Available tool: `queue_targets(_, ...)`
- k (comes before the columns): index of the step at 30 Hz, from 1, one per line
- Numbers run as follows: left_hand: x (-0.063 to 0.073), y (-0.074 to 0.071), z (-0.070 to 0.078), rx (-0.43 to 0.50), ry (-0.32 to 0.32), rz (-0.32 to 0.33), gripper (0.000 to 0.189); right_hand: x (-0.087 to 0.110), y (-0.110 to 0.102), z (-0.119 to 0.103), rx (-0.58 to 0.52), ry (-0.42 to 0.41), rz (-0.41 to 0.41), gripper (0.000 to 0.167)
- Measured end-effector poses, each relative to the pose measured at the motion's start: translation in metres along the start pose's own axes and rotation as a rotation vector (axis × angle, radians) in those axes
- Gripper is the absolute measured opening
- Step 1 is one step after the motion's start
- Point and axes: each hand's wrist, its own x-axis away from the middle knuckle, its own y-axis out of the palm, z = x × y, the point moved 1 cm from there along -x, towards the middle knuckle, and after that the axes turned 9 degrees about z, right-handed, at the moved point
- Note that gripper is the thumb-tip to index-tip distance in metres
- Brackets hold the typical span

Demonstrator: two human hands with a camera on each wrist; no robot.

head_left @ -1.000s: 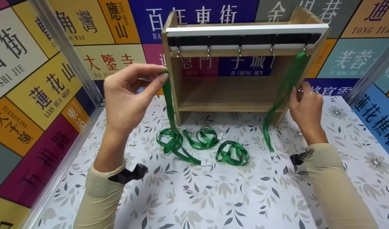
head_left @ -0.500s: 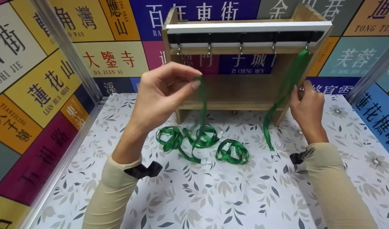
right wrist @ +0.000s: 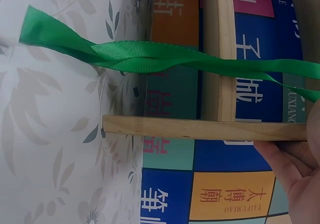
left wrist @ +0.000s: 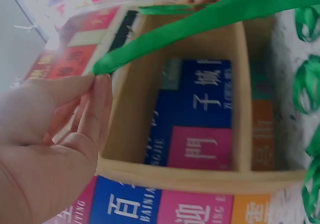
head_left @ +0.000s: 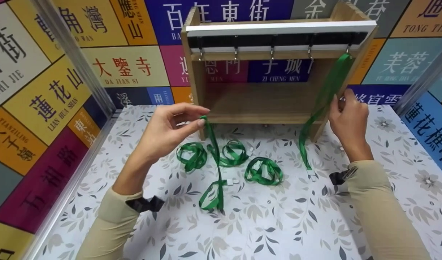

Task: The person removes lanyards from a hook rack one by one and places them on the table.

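My left hand [head_left: 163, 133] pinches a green lanyard [head_left: 213, 144] between thumb and fingertips, in front of the rack's left side. Its strap hangs down to the table, where a loop and a white clip lie. In the left wrist view the same strap [left wrist: 190, 31] stretches off to the right. My right hand [head_left: 351, 121] grips the right side panel of a wooden rack [head_left: 257, 103]; the right wrist view shows the hand [right wrist: 295, 174] at the panel edge. Another green lanyard [head_left: 325, 90] hangs from the rack's rightmost hook, its white clip low near the table.
Coiled green lanyards lie on the table before the rack: one at left [head_left: 191, 157], a middle one [head_left: 234, 153] and a right one [head_left: 263, 171]. Several metal hooks line the rack's black-and-white bar [head_left: 255, 41]. The floral tablecloth [head_left: 278, 220] spreads in front; sign-patterned walls stand behind.
My left hand first moved right in front of the rack, then came back left and lower with the lanyard. The strap's lower end now lies nearer the front. My right hand stays on the panel.
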Motion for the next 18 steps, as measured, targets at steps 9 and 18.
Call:
queue_targets(9,-0.005,0.029,-0.014,-0.026,-0.054,-0.115,0.017,0.001,0.002,0.002,-0.003,0.011,-0.001,0.040)
queue_targets(18,-0.010,0.051,-0.037,-0.193,0.048,0.131,0.014,0.001,0.000,-0.002,0.007,0.029,-0.021,0.043)
